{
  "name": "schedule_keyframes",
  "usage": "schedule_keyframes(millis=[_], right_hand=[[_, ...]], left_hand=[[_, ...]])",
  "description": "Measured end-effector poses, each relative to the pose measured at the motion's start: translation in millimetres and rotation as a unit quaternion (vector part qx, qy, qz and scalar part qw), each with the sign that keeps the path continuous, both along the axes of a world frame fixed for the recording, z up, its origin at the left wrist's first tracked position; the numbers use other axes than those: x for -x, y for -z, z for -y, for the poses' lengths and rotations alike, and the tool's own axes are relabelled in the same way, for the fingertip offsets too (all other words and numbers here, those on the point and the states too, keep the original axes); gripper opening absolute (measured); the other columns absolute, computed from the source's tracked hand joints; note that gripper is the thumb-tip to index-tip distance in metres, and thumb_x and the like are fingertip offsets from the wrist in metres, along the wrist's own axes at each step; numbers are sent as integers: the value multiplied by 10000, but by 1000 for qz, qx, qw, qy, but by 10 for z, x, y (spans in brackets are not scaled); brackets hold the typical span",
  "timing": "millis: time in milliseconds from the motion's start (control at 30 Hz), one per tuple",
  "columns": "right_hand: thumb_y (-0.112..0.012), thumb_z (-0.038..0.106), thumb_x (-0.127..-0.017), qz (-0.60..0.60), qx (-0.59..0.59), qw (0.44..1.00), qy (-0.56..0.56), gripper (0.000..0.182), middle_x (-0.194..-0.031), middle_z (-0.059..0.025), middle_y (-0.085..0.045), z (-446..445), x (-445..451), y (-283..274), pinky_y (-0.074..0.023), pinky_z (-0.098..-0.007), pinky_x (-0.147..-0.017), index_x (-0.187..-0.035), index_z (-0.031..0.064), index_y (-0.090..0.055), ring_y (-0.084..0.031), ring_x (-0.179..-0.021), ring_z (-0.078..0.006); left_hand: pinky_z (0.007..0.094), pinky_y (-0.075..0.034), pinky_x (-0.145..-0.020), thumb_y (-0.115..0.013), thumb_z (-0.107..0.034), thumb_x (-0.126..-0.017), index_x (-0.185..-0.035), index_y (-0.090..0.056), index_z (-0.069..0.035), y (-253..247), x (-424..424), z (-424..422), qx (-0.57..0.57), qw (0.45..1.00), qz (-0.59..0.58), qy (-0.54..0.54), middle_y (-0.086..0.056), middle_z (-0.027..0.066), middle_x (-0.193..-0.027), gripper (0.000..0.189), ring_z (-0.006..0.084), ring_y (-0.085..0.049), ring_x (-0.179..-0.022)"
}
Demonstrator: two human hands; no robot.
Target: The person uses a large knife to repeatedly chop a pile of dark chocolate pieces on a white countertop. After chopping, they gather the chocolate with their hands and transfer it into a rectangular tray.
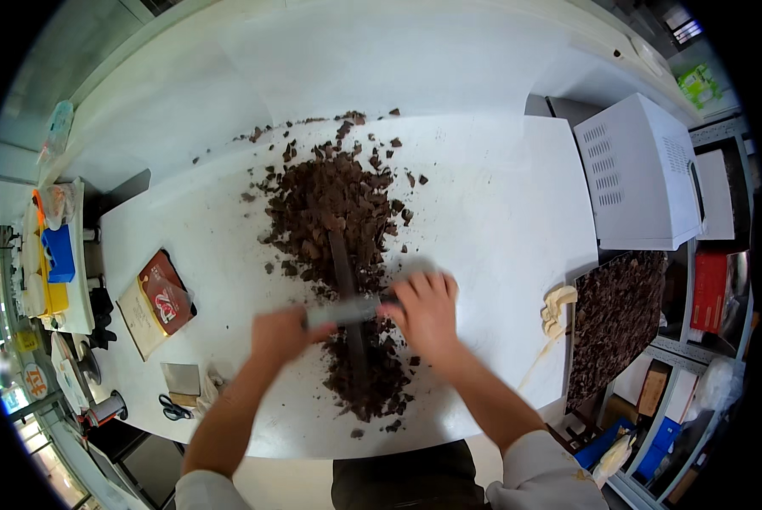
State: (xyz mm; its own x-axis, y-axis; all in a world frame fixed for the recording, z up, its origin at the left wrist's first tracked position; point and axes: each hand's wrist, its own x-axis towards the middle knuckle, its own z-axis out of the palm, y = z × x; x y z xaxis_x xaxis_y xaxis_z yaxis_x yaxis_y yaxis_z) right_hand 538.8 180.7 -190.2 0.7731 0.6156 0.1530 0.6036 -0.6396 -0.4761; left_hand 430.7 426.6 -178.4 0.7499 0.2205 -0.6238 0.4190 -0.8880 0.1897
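My left hand (282,335) and my right hand (428,312) grip the dark end handles of a two-handled blade (339,312), blurred by motion. The blade lies crosswise over a long dark brown bar (341,264), which looks like chocolate and points away from me. Part of the bar is hidden under the blade. Around its far end spreads a large heap of dark flakes (330,191). A smaller heap of flakes (384,382) surrounds the near end. Loose pieces lie scattered on the white tabletop (483,255).
To the left lie a brown and cream packet (167,296), a flat metal scraper (182,379), black-handled scissors (175,408) and a cloth (212,386). At the right edge are a crumpled cream-coloured strip (556,312), a board of dark shavings (616,319) and a vented white appliance (636,178).
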Motion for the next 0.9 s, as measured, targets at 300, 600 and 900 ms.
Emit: schedule_keyframes(millis=[300, 600, 900], right_hand=[[-683, 500, -864, 6, 55, 998, -34, 386, -984, -52, -594, 196, 161, -97, -352, -491, -981, -991, 136, -674, -542, -1011, -291], [-709, 467, -838, 81, 5, 997, -4, 407, -1025, -80, -609, -585, -750, -11, -366, -474, -974, -1000, 97, -660, -542, -1042, -307], [-700, 457, -861, -80, 53, 995, 18, 363, -1002, -48, -602, 568, 767, -119, -350, -492, -956, -1015, 130, -668, -537, -997, -300]], left_hand=[[445, -536, -678, -670, -738, -801, -788, -692, -110, 103, 358, 251, 27, 998, 36, -37, -698, 85, -719, 629, 299, -697, -700], [431, -536, -663, -609, -752, -838, -769, -676, -92, 1, -660, -517, -81, 991, 105, -7, -704, 117, -732, 666, 305, -707, -731], [434, -547, -746, -650, -790, -780, -855, -716, -135, -123, 630, 468, 66, 996, -61, -13, -723, 76, -814, 662, 296, -721, -799]])
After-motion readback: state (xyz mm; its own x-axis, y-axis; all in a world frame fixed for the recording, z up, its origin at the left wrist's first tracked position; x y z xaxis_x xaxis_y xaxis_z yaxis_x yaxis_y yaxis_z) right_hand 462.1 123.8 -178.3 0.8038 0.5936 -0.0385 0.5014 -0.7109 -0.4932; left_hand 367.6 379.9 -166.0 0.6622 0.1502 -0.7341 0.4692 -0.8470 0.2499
